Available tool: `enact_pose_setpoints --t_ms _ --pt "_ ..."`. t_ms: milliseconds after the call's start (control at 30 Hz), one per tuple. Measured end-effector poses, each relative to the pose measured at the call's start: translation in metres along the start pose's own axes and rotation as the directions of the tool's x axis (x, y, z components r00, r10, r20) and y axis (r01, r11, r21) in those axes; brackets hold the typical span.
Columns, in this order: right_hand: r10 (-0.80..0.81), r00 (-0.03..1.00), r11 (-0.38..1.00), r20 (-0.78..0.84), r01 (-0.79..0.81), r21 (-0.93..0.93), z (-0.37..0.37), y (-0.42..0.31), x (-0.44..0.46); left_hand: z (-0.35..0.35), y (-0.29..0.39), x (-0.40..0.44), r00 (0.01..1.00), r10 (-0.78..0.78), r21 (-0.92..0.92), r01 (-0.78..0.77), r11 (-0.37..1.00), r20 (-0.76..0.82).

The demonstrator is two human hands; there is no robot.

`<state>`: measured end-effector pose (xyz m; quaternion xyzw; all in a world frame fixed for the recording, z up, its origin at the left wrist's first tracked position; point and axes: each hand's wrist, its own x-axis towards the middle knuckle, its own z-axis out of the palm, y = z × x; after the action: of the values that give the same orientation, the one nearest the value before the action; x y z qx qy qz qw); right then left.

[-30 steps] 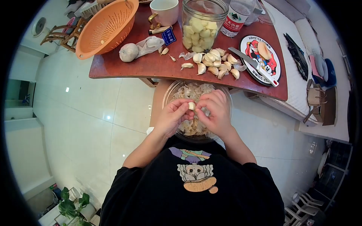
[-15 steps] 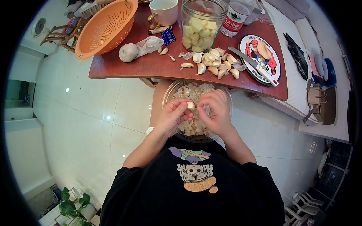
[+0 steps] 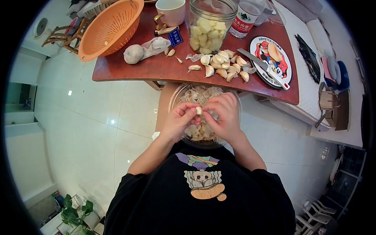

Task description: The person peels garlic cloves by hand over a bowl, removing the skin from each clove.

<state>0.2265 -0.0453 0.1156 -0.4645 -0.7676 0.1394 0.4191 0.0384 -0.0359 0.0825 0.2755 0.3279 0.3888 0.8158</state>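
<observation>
My left hand (image 3: 181,119) pinches a pale garlic clove (image 3: 199,111) between thumb and fingers. From the other side, my right hand (image 3: 223,116) is closed in a pinch at the clove's edge; its fingertips touch the clove, and any bit of skin between them is too small to make out. Both hands are over a clear bowl (image 3: 172,100) full of papery garlic skins (image 3: 203,133). Beyond the bowl, a pile of unpeeled garlic cloves (image 3: 221,64) lies on the red-brown table (image 3: 117,72). Behind the pile stands a glass jar (image 3: 213,15) containing peeled cloves.
An orange colander (image 3: 111,29) overhangs the table's left edge. Nearby are a whole garlic bulb (image 3: 133,54) with a plastic bag, a white mug (image 3: 171,13) and a blue card (image 3: 175,37). At right, a knife (image 3: 262,67) rests across a cartoon plate (image 3: 286,64), near a water bottle (image 3: 243,21).
My right fingertips have come in slightly closer against the clove. My left hand keeps its grip in nearly the same place, and the things on the table have not moved.
</observation>
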Motion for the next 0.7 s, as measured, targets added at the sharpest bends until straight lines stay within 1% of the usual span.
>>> enact_pose_setpoints --t_ms 133,233,700 --pt "-0.070 0.998 0.993 -0.004 0.069 -0.097 0.0003 -0.0004 0.0006 -0.0023 -0.0007 0.0006 1.000 0.004 0.028 -0.004 1.000 0.012" --pt "-0.057 0.998 0.993 0.001 0.057 -0.107 0.0011 -0.0015 0.0008 -0.0027 -0.0014 0.0012 1.000 0.016 0.043 -0.017 0.999 0.023" --pt "-0.069 0.998 0.997 0.005 0.069 -0.024 0.0032 0.0014 -0.0010 -0.0010 -0.0004 0.0002 1.000 -0.017 0.040 0.017 0.999 0.024"
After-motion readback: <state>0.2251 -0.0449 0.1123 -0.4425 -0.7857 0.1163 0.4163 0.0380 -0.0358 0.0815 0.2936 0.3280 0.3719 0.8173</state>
